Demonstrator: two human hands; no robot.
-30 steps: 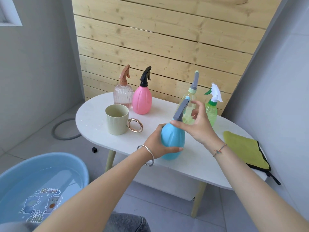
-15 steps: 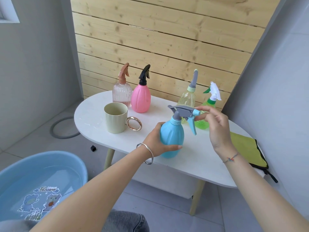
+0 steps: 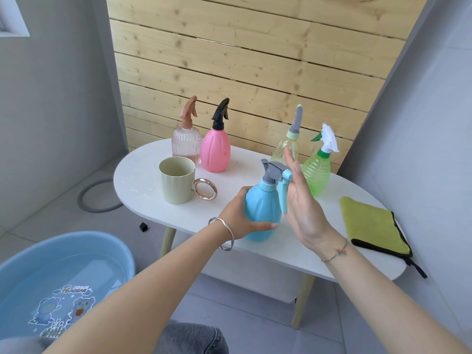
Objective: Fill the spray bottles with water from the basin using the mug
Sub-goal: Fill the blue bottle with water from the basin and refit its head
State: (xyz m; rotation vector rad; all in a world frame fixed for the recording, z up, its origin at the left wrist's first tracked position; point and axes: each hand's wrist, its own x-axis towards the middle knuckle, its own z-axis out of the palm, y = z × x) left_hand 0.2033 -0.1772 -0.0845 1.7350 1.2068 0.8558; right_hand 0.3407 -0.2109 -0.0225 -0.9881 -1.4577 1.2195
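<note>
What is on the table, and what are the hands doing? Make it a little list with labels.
Left hand: grips the blue bottle
Right hand: open, fingers straight, by its sprayer
Mug: upright on the table
Basin: on the floor, water inside
Other bottles: clear bottle, pink bottle, yellow bottle, green bottle, at the back
Cloth: green, on the table's right end

In the left grip [image 3: 238,213], the blue bottle [image 3: 259,215] looks smooth matt plastic, softly ribbed. Left of the grip, the mug [image 3: 176,183] is matt, its ring handle [image 3: 205,192] gleaming like polished metal. Right of the grip, a fuzzy cloth [image 3: 370,223] lies on the smooth white surface [image 3: 143,175]. Beyond, knotty bare wood planks [image 3: 242,60].
</note>
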